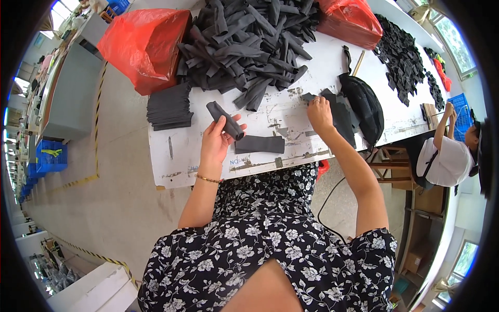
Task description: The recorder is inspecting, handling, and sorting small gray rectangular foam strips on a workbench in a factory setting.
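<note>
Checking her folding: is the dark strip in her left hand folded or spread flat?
Folded: the dark strip looks doubled into a thick band, gripped by the left hand.

Two bulging red plastic bags (145,44) (351,21) sit at the table's far corners, flanking the dark pile.

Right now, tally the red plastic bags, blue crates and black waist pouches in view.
Red plastic bags: 2
Blue crates: 3
Black waist pouch: 1
Total: 6
</note>
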Motion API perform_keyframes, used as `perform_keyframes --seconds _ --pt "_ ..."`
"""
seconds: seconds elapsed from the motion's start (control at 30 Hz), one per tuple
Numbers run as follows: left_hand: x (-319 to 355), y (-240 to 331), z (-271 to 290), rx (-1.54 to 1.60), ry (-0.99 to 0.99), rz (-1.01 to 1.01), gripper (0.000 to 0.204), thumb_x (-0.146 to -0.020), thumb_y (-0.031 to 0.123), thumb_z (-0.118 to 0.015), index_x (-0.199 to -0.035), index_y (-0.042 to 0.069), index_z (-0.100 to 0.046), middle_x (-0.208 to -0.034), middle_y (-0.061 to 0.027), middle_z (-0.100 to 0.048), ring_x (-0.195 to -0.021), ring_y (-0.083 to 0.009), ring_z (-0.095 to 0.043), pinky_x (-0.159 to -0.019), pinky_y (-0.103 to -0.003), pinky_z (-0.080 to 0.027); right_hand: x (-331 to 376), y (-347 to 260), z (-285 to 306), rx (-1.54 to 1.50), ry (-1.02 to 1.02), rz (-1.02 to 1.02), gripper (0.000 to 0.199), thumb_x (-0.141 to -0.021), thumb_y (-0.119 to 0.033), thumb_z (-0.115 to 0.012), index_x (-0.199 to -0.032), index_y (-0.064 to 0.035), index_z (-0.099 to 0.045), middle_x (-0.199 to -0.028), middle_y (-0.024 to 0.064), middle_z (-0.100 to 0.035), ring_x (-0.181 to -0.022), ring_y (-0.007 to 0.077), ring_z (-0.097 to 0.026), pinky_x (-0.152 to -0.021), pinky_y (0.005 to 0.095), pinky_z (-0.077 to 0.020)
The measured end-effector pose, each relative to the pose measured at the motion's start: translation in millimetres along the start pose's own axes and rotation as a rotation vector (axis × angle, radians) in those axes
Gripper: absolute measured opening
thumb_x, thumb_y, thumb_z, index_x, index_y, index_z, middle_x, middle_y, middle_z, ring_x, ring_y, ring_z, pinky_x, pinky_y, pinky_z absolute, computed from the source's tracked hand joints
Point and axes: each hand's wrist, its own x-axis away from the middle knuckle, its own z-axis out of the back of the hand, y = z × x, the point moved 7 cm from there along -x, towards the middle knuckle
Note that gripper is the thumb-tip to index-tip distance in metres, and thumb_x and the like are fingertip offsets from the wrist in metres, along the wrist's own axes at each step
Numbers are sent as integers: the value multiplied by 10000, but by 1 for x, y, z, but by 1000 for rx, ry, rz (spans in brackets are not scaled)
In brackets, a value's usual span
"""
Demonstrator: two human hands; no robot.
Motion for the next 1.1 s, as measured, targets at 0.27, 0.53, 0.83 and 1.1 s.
perform_keyframes --seconds 0.27,0.53,0.83,1.1 --pt "-7 2 7 154 37 -8 231 -939 63 -573 -1149 -23 -529 -1137 -187 -606 -1087 -362 -607 -947 -457 -522 6 21 116 -935 377 -189 329 -913 -29 -506 -1232 -96 -556 -883 176 -608 -762 364 -599 -675 418 -480" --pt "-18 5 9 252 160 -36 215 -924 104 -614 -1077 -30 -544 -1097 -189 -630 -991 -296 -650 -858 -419 -568 46 -75 160 -1159 155 128 331 -845 -116 -680 -1069 -17 -457 -991 179 -562 -886 343 -546 -764 421 -443" --pt "-16 8 4 250 141 -31 212 -940 142 -593 -1061 -27 -551 -1047 -210 -667 -914 -285 -685 -766 -405 -606 39 -94 193 -907 303 296 446 -820 -38 -650 -1246 -46 -519 -1075 120 -614 -940 294 -554 -824 403 -403" --pt "-7 12 -10 118 112 -32 203 -940 138 -588 -1054 -24 -545 -1035 -192 -667 -910 -276 -684 -765 -405 -608 30 -94 214 -831 441 353 314 -765 -14 -672 -1072 -79 -652 -989 30 -648 -858 230 -572 -795 372 -411"
